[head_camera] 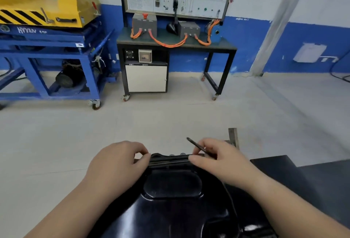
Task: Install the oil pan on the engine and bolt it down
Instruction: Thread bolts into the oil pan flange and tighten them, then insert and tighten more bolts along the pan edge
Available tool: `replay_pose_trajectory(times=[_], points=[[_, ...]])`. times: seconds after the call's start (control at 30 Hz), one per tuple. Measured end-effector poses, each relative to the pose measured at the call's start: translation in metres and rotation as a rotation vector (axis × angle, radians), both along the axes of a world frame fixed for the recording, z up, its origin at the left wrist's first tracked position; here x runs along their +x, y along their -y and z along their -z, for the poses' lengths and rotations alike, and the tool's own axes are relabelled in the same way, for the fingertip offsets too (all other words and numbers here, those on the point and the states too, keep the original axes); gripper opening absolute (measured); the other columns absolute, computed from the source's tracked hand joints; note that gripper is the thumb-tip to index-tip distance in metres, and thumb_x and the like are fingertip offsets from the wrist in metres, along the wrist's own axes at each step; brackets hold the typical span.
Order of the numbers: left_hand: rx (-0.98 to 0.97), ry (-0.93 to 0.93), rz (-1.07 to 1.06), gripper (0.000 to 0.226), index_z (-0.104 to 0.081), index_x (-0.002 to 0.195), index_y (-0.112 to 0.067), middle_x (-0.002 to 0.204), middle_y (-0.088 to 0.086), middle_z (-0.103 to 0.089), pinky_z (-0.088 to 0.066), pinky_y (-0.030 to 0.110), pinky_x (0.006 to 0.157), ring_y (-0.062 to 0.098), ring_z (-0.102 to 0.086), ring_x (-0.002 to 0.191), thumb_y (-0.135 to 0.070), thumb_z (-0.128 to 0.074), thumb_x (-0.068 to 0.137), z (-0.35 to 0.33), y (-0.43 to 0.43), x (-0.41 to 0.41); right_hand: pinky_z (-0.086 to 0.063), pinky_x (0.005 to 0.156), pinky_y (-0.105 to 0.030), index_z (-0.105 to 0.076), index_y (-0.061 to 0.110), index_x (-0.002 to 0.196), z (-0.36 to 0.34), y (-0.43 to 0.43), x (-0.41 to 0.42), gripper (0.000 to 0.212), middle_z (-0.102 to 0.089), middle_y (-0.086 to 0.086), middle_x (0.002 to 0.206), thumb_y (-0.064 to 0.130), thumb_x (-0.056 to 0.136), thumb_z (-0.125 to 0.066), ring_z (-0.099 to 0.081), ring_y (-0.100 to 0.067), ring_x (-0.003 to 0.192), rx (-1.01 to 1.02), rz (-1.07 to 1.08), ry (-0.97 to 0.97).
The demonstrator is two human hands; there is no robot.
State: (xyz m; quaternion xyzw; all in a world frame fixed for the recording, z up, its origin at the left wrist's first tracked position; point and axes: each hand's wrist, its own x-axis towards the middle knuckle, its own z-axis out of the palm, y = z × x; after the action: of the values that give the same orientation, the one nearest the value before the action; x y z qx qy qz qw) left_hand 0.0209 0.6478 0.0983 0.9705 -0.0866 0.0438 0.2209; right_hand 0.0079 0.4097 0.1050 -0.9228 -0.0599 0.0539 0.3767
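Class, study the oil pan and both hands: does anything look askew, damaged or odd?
Nothing stands out. The oil pan looks whole, nothing spilled. The left hand pinches its far rim; the right hand touches it, pinching a thin rod.

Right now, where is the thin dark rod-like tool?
In the head view, right of centre, the thin dark tool is pinched by the right hand just above the far rim of the black oil pan. Its free end points up and left.

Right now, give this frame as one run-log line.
left hand: grips far rim of glossy black oil pan | right hand: holds thin dark rod, fingertips on same rim
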Motion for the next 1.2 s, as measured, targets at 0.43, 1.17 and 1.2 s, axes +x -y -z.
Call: replay_pose_trajectory(times=[0.43,1.17,1.2], points=[[0.3,0.062,-0.027,0.045,-0.044,0.059,-0.015,0.062,-0.001,-0.053,-0.034,0.029,0.051,0.015,-0.051,0.063,-0.044,-0.035,0.092,0.007,0.01,-0.005,-0.042,0.062,-0.025,-0.047,0.03,0.079,0.021,-0.016,-0.029,0.014,-0.042,0.015,0.059,0.042,0.081,-0.054,-0.047,-0.003,0.066,-0.098,0.156,0.272],[-0.419,-0.113,-0.234,0.035,-0.064,0.085,-0.039,0.058,-0.009,-0.057,-0.036,0.016,0.056,0.004,-0.051,0.055,-0.01,-0.044,0.09,-0.011,0.019,-0.005,-0.035,0.058,-0.025,-0.047,0.02,0.072,0.025,0.009,-0.025,0.029,-0.05,0.01,0.064,0.043,0.088,-0.046,-0.047,-0.01,0.065,0.135,-0.01,0.322],[-0.506,-0.139,-0.232,0.038,-0.064,0.087,-0.038,0.055,-0.012,-0.051,-0.034,0.02,0.055,0.005,-0.045,0.049,-0.007,-0.042,0.091,-0.014,0.022,-0.003,-0.036,0.057,-0.025,-0.049,0.018,0.071,0.024,0.013,-0.021,0.029,-0.051,0.007,0.062,0.041,0.088,-0.049,-0.048,-0.011,0.063,0.158,0.012,0.31]])
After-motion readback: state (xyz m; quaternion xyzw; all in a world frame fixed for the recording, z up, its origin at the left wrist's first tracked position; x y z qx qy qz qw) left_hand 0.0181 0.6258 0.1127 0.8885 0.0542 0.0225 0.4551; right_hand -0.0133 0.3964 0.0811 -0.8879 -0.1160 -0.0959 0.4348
